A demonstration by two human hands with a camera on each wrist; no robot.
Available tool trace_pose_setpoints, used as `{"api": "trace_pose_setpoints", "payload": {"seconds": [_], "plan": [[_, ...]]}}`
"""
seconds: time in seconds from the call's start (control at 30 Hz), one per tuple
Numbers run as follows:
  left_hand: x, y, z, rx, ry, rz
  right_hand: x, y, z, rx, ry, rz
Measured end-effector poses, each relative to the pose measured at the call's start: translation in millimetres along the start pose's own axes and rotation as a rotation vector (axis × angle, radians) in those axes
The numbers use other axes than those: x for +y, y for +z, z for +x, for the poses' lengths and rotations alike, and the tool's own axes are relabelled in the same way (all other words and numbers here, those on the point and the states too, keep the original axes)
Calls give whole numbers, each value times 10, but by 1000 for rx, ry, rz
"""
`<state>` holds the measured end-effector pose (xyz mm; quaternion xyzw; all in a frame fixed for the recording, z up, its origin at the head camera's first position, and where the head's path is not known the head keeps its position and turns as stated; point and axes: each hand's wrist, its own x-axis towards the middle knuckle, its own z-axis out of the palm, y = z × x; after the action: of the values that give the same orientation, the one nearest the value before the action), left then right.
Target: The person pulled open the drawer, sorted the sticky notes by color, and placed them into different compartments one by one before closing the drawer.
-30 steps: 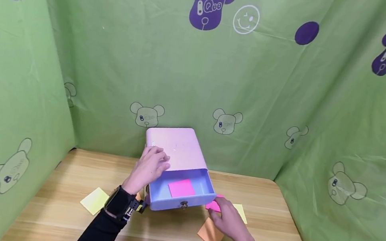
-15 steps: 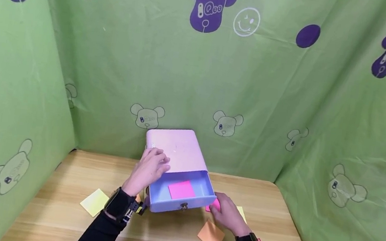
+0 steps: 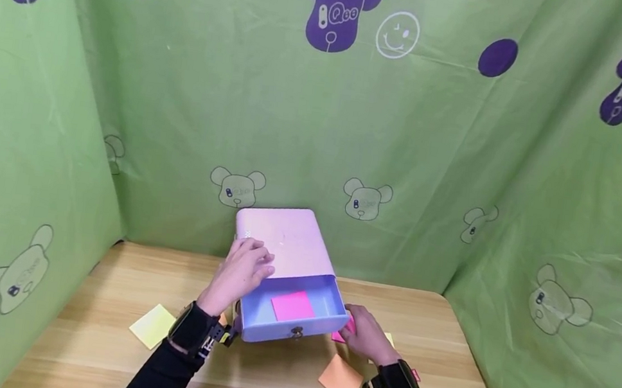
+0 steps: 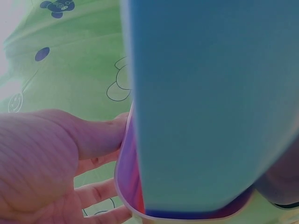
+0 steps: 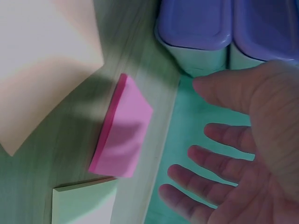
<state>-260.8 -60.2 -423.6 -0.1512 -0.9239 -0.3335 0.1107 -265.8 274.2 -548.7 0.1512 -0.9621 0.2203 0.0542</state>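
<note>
My left hand (image 3: 239,274) rests at the left top edge of a pink drawer cabinet (image 3: 294,237), thumb near the front rim; fingers look loose. Its blue drawer (image 3: 265,332) is pulled out, and a pink sticky note pad (image 3: 293,306) lies inside. Right of the drawer, my right hand (image 3: 371,339) reaches low over a second pink sticky note pad (image 5: 124,133). In the right wrist view its thumb and fingers stand apart, with nothing between them. An orange sticky note pad (image 3: 342,380) lies nearer the front, and a yellow pad (image 5: 84,203) is partly hidden beyond the right hand.
A yellow sticky note pad (image 3: 152,326) lies on the wooden table (image 3: 93,355) at the left. An orange pad (image 3: 222,319) is mostly hidden behind the left wrist. Green printed cloth (image 3: 213,91) walls the table at the back and sides.
My right hand has moved slightly back and inward, closer to the drawer's right side and the pink pad. The left hand and drawer stay as they were.
</note>
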Motion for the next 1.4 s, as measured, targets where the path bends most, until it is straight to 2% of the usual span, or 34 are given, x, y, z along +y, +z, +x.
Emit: {"api": "trace_pose_setpoints", "payload": {"seconds": [0.2,0.43,0.6,0.93,1.4], "plan": [[11,-3,5,0,-7,-7,89,41,84,-22,-9,-16],[17,1,20,-15,-10,12,166,35,135,-77,47,-4],[17,-10,20,-10,-18,8,210,33,202,-120,46,5],[-5,18,5,-18,-9,14,345,127,253,-200,105,13],[0,8,14,-4,1,10,450,215,407,-197,119,11]]}}
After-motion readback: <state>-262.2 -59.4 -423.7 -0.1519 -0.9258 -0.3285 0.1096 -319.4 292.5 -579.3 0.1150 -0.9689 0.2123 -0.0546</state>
